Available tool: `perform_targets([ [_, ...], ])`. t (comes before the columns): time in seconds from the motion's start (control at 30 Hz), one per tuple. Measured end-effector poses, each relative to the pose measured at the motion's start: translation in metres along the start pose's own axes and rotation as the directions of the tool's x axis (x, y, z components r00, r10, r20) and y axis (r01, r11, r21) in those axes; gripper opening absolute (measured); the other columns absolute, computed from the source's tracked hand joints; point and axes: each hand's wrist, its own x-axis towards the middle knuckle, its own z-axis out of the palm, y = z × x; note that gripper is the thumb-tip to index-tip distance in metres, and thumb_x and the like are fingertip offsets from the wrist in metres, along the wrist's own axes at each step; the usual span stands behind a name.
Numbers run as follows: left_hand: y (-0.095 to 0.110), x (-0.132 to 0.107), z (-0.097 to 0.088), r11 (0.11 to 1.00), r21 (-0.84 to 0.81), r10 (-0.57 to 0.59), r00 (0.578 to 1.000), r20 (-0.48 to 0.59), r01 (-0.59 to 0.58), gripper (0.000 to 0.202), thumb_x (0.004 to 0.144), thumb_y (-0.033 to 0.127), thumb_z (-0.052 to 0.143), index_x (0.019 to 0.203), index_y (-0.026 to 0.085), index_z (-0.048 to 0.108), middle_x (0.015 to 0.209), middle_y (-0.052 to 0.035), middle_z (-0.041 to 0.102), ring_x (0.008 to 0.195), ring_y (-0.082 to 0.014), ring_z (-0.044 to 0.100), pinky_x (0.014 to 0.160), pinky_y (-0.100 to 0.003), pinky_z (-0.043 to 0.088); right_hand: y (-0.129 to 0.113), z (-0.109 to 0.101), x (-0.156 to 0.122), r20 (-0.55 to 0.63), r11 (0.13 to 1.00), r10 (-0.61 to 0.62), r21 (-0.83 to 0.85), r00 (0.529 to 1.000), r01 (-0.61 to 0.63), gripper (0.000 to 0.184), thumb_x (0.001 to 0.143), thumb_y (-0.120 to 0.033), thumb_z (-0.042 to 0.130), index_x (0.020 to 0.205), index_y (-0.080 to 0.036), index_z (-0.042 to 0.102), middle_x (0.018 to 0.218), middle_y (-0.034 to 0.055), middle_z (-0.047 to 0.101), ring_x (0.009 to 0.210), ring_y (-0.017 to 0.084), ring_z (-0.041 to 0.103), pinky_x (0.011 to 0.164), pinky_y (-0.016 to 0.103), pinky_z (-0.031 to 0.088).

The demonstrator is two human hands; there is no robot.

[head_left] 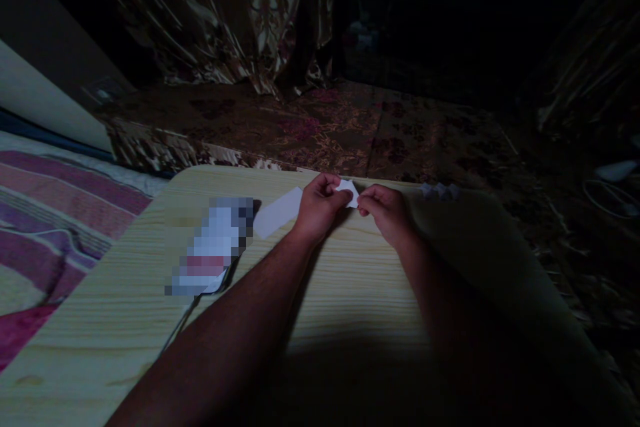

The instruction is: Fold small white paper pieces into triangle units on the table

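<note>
Both hands meet at the far middle of the pale wooden bench, pinching a small piece of white paper between them. The left hand has its fingers curled closed over the near-left edge of the piece, the thumb pressed against it. The right hand closes its fingers on the right edge, so each hand grips one end. The piece sits just above the bench surface, its long axis running roughly left to right between the two sets of fingertips, and tipped slightly so one corner points away from the person. Neither hand is clearly nearer: the paper lies in the narrow gap between them, touching both. Just left of the left hand, a longer white paper strip lies flat on the bench, angled up toward the far right, its nearer end almost under that wrist. Well to the right of the right hand, a short row of small folded white shapes rests at the far edge in shadow. Further left lies a pixelated object with a thin cable trailing toward the person. A striped bedspread and a patterned carpet surround the bench; the light is dim, so finer creases in the paper cannot be made out.
</note>
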Motion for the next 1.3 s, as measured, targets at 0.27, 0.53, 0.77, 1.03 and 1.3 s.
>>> perform_targets([
  [0.27, 0.0047, -0.0025, 0.0011, 0.999, 0.039, -0.038, 0.997, 0.064, 0.035, 0.037, 0.061, 0.018, 0.074, 0.094, 0.020, 0.057, 0.069, 0.0048, 0.060, 0.050, -0.0083, 0.051, 0.048, -0.021, 0.037, 0.0021, -0.0015, 0.0010, -0.011, 0.999, 0.003, -0.037, 1.000, -0.003, 0.009, 0.071, -0.026, 0.062, 0.067, -0.018, 0.060, 0.054, -0.0037, 0.057, 0.054, 0.012, 0.051, 0.056, 0.025, 0.038],
  [0.53, 0.0005, -0.0003, -0.0013, 0.998, 0.064, 0.002, 1.000, 0.014, -0.003, 0.030, 0.063, 0.019, 0.074, 0.088, 0.019, 0.057, 0.065, 0.0049, 0.058, 0.048, -0.0067, 0.047, 0.048, -0.021, 0.036, 0.0000, 0.0001, 0.0006, 0.000, 0.999, 0.024, 0.024, 1.000, -0.024, 0.013, 0.071, -0.030, 0.066, 0.070, -0.019, 0.060, 0.056, -0.0034, 0.058, 0.054, 0.011, 0.051, 0.055, 0.025, 0.037],
  [0.77, 0.0032, -0.0001, -0.0015, 1.000, -0.009, 0.009, 1.000, 0.023, -0.008, 0.041, 0.061, 0.014, 0.073, 0.095, 0.021, 0.052, 0.064, 0.0060, 0.061, 0.050, -0.0088, 0.052, 0.053, -0.022, 0.041, 0.0031, 0.0016, 0.0015, 0.003, 0.996, 0.037, 0.077, 0.999, -0.037, 0.011, 0.069, -0.025, 0.067, 0.072, -0.018, 0.059, 0.059, -0.0029, 0.061, 0.055, 0.011, 0.054, 0.058, 0.026, 0.042],
  [1.03, 0.0026, -0.0020, -0.0019, 0.999, 0.054, 0.001, 0.996, 0.090, -0.006, 0.042, 0.059, 0.014, 0.074, 0.099, 0.018, 0.060, 0.070, 0.0028, 0.064, 0.057, -0.0101, 0.057, 0.056, -0.022, 0.043, 0.0046, 0.0040, 0.0030, -0.072, 0.993, 0.034, 0.116, 0.997, -0.026, 0.017, 0.072, -0.032, 0.067, 0.077, -0.018, 0.059, 0.058, -0.0022, 0.062, 0.054, 0.011, 0.057, 0.057, 0.025, 0.044],
  [1.3, 0.0043, -0.0034, -0.0021, 0.995, 0.098, 0.008, 0.997, 0.073, -0.015, 0.036, 0.062, 0.017, 0.074, 0.097, 0.017, 0.065, 0.068, 0.0026, 0.062, 0.053, -0.0092, 0.054, 0.053, -0.023, 0.043, 0.0031, 0.0036, 0.0025, -0.060, 0.990, 0.013, 0.141, 0.998, -0.005, 0.016, 0.072, -0.031, 0.067, 0.080, -0.019, 0.061, 0.060, -0.0024, 0.061, 0.055, 0.011, 0.056, 0.057, 0.025, 0.045],
])
